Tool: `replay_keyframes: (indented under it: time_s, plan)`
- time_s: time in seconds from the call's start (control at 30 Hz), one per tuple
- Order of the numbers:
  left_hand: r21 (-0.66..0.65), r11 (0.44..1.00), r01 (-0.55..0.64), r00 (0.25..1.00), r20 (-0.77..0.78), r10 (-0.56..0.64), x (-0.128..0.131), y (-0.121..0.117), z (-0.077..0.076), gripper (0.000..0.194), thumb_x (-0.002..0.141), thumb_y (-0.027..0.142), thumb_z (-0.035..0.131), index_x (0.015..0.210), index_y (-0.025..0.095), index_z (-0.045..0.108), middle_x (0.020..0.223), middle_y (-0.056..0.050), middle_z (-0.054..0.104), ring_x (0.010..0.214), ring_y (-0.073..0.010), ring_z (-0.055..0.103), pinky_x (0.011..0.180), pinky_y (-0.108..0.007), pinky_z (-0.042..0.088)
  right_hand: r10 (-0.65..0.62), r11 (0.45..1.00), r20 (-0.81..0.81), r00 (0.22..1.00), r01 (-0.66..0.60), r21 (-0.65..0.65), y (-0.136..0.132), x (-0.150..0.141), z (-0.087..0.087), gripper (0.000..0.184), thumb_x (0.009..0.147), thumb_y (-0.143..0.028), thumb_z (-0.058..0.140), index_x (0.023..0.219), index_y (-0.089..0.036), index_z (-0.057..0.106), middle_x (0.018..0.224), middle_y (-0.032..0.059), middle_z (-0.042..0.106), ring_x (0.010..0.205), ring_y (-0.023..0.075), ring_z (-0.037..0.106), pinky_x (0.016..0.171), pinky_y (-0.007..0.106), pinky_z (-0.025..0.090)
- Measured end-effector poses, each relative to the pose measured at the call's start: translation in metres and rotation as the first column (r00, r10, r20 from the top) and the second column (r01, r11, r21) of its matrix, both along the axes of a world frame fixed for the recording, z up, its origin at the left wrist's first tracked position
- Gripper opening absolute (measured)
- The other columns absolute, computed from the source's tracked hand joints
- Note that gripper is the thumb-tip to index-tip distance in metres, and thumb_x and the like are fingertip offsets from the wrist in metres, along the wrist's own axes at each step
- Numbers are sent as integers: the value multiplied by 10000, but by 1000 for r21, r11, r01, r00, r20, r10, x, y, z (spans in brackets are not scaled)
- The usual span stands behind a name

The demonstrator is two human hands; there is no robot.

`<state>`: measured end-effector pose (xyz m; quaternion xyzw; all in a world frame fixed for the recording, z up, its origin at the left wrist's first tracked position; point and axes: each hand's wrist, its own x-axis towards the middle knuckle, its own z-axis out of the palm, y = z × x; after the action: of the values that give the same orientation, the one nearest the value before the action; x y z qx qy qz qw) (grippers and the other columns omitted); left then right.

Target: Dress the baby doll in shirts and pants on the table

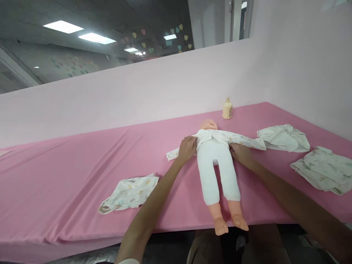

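A baby doll (217, 168) lies on its back on the pink sheet, head away from me and bare feet over the front edge. Its body is white cloth, and a white printed baby shirt (242, 139) covers its chest, with the sleeves spread to both sides. My left hand (187, 148) is closed at the shirt's left side, by the doll's flank; its fingertips are partly hidden. On the opposite side my right hand (240, 153) has its fingers curled against the shirt's edge, below the outstretched sleeve.
A folded printed baby garment (129, 192) lies to the left. At the right are a crumpled white garment (284, 138) and another printed one (326, 169). A cream pump bottle (227, 109) stands at the back, by the white wall (154, 91). The pink sheet (68, 176) has creases.
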<state>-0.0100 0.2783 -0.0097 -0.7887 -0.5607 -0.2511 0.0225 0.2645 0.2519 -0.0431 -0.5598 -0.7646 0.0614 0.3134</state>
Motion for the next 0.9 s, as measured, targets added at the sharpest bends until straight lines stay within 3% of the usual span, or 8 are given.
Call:
replay_keyframes:
  time_s: [0.17, 0.3, 0.37, 0.43, 0.5, 0.57, 0.67, 0.9]
  plan:
    - [-147, 985, -92, 995, 29, 97, -12, -38, 14, 317, 918, 193, 376, 1123, 163, 616, 1205, -109, 606, 1154, -243, 521, 984, -378, 418, -138, 987, 119, 983, 146, -60, -3, 3, 4, 253, 919, -264, 416, 760, -208, 605, 811, 92, 663, 660, 205, 537, 584, 310, 260]
    - [-248, 947, -206, 974, 38, 222, -35, -109, 37, 361, 952, 346, 356, 1166, 198, 607, 1181, -87, 634, 1060, -234, 592, 900, -363, 461, -237, 968, 168, 957, 246, -39, -6, -1, 12, 279, 922, -274, 393, 848, -196, 651, 866, 96, 691, 710, 220, 585, 569, 311, 252]
    - [-213, 935, -285, 957, -12, 289, -54, -146, 43, 395, 952, 411, 357, 1186, 207, 601, 1198, -87, 633, 1103, -243, 582, 941, -366, 444, -245, 969, 141, 959, 247, 2, -10, -4, 16, 285, 920, -279, 392, 853, -195, 655, 867, 86, 700, 723, 215, 595, 565, 307, 251]
    - [-148, 902, -406, 913, -87, 398, -78, -177, 43, 444, 934, 448, 390, 1256, 194, 562, 1271, -102, 599, 1196, -273, 530, 999, -392, 408, -239, 971, 109, 965, 235, 43, -16, -9, 19, 285, 917, -282, 394, 861, -195, 659, 875, 77, 706, 745, 216, 602, 568, 303, 260]
    - [-176, 825, -538, 841, -179, 510, -103, -199, 36, 490, 907, 446, 438, 1310, 181, 519, 1342, -118, 551, 1257, -312, 477, 1029, -439, 375, -230, 972, 73, 971, 224, 76, -21, -14, 20, 278, 911, -276, 400, 914, -194, 666, 901, 76, 709, 767, 221, 604, 580, 300, 280]
    - [-269, 763, -588, 806, -270, 526, -124, -212, 26, 450, 894, 379, 447, 1276, 156, 533, 1349, -139, 542, 1255, -319, 475, 1033, -444, 362, -219, 971, 37, 975, 214, 104, -24, -18, 20, 288, 905, -265, 398, 987, -192, 665, 935, 79, 709, 775, 223, 603, 592, 301, 301]
    - [-371, 733, -570, 818, -336, 466, -137, -219, 15, 355, 886, 292, 415, 1175, 157, 569, 1265, -136, 593, 1202, -295, 515, 1011, -415, 367, -212, 969, 4, 977, 209, 130, -27, -21, 18, 315, 896, -260, 390, 1045, -185, 657, 971, 87, 702, 789, 229, 604, 605, 306, 329]
    - [-275, 733, -622, 767, -403, 500, -121, -212, 19, 244, 842, 181, 403, 970, 134, 606, 1031, -140, 665, 984, -299, 607, 829, -375, 417, -180, 957, -156, 971, 209, 201, -41, -19, 23, 304, 878, -270, 391, 1025, -173, 639, 952, 97, 681, 823, 240, 614, 679, 337, 423]
